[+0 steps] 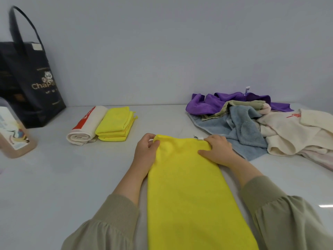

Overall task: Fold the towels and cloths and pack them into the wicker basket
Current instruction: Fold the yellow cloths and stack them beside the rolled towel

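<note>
A long yellow cloth (pixel 189 186) lies folded lengthwise on the white table (pixel 63 177), running from the near edge away from me. My left hand (pixel 146 152) pinches its far left corner. My right hand (pixel 216 150) holds its far right corner, fingers curled over the edge by a small white tag. Folded yellow cloths (pixel 116 124) are stacked beside a rolled cream towel with a red stripe (pixel 85 129) at the back left. No wicker basket is in view.
A heap of unfolded cloths sits at the back right: purple (pixel 212 103), blue (pixel 241 129), cream (pixel 297 134). A black tote bag (pixel 30 83) stands at the back left against the wall. A plastic container (pixel 12 134) stands at the left edge.
</note>
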Demonstrator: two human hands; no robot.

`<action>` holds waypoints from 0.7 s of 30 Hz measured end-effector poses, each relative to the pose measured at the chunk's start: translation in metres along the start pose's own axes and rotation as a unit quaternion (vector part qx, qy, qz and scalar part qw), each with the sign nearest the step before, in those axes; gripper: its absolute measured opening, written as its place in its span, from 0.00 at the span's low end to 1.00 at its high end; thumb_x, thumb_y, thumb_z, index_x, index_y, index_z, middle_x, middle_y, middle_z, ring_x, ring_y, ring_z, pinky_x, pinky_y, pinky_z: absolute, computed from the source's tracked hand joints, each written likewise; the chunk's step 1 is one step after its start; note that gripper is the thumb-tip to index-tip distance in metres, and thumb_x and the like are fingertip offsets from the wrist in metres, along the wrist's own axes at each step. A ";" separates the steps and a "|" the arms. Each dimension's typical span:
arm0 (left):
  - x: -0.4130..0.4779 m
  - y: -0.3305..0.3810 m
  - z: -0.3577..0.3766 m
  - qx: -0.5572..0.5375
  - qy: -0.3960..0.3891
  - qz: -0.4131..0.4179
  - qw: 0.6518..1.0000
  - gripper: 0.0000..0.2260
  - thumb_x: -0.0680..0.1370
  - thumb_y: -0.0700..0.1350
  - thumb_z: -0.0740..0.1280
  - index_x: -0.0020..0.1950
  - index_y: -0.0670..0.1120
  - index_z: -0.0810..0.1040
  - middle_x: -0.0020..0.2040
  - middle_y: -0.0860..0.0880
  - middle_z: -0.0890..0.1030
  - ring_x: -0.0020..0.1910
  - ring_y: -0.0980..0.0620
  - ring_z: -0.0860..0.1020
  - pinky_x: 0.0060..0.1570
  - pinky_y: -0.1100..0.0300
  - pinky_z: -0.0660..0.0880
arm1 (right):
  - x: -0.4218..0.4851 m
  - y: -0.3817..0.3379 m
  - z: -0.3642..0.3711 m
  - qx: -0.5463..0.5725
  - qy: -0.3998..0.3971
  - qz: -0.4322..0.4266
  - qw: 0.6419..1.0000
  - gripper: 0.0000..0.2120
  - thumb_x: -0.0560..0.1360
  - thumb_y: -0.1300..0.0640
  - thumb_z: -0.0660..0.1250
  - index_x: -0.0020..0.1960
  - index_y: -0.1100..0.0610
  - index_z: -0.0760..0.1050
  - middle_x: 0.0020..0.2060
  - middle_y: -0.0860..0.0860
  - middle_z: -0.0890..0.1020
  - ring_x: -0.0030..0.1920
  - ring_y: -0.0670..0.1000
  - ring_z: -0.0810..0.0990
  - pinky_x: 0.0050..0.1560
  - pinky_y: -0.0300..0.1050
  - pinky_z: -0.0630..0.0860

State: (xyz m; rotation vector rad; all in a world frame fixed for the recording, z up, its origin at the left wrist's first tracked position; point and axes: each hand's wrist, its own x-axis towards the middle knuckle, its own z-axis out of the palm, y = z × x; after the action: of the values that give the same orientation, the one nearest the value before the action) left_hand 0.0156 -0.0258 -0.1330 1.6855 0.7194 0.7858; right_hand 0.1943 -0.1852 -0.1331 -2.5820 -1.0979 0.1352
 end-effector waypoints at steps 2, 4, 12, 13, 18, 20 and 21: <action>-0.001 0.000 0.001 -0.033 -0.027 0.002 0.999 0.09 0.79 0.35 0.61 0.44 0.48 0.74 0.39 0.49 0.80 0.36 0.52 0.75 0.38 0.60 0.71 | 0.003 0.001 -0.001 0.017 -0.021 -0.001 1.000 0.29 0.73 0.43 0.67 0.71 0.51 0.65 0.69 0.51 0.67 0.70 0.55 0.61 0.69 0.52 0.59; -0.002 0.000 0.000 -0.061 -0.044 0.003 0.997 0.10 0.79 0.34 0.61 0.44 0.48 0.74 0.37 0.49 0.79 0.34 0.52 0.74 0.37 0.59 0.69 | 0.007 0.003 -0.002 0.050 -0.028 -0.006 0.998 0.28 0.72 0.46 0.70 0.67 0.54 0.68 0.66 0.53 0.70 0.68 0.56 0.65 0.68 0.52 0.62; -0.002 0.001 -0.004 -0.087 -0.002 -0.008 0.996 0.09 0.77 0.33 0.64 0.46 0.46 0.79 0.38 0.51 0.82 0.33 0.59 0.79 0.37 0.65 0.74 | 0.002 0.005 -0.010 0.266 -0.003 0.008 0.964 0.08 0.70 0.62 0.73 0.48 0.57 0.77 0.42 0.50 0.79 0.45 0.50 0.77 0.42 0.40 0.71; -0.001 0.000 -0.004 -0.065 0.016 -0.002 0.998 0.07 0.76 0.34 0.66 0.46 0.45 0.80 0.39 0.51 0.82 0.36 0.57 0.79 0.38 0.65 0.74 | 0.003 0.007 -0.012 0.299 0.003 0.022 0.954 0.09 0.70 0.63 0.73 0.48 0.57 0.78 0.43 0.51 0.80 0.45 0.51 0.78 0.43 0.41 0.73; -0.002 -0.001 -0.009 0.074 0.090 0.047 0.992 0.05 0.73 0.40 0.71 0.40 0.50 0.82 0.34 0.51 0.76 0.34 0.55 0.73 0.36 0.63 0.69 | 0.004 0.009 -0.026 0.374 -0.057 0.072 0.923 0.08 0.69 0.65 0.75 0.46 0.58 0.80 0.42 0.55 0.82 0.38 0.51 0.79 0.41 0.43 0.76; -0.002 0.000 -0.010 0.100 0.115 0.045 0.987 0.05 0.73 0.42 0.70 0.40 0.52 0.82 0.31 0.51 0.75 0.33 0.53 0.73 0.35 0.59 0.68 | 0.005 0.010 -0.031 0.342 -0.068 0.091 0.933 0.08 0.68 0.61 0.75 0.44 0.61 0.79 0.35 0.56 0.76 0.30 0.48 0.70 0.33 0.40 0.66; -0.002 0.001 -0.009 0.088 0.121 0.044 0.988 0.06 0.74 0.42 0.70 0.40 0.53 0.82 0.30 0.52 0.77 0.33 0.54 0.74 0.36 0.59 0.69 | 0.005 0.011 -0.032 0.330 -0.071 0.097 0.936 0.08 0.68 0.60 0.76 0.44 0.59 0.78 0.33 0.56 0.72 0.28 0.48 0.65 0.31 0.41 0.62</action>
State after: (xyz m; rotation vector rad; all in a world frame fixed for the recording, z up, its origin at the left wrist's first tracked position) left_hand 0.0072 -0.0223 -0.1303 1.8076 0.9083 1.0253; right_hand 0.2120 -0.1971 -0.1061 -2.0724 -0.6743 0.6320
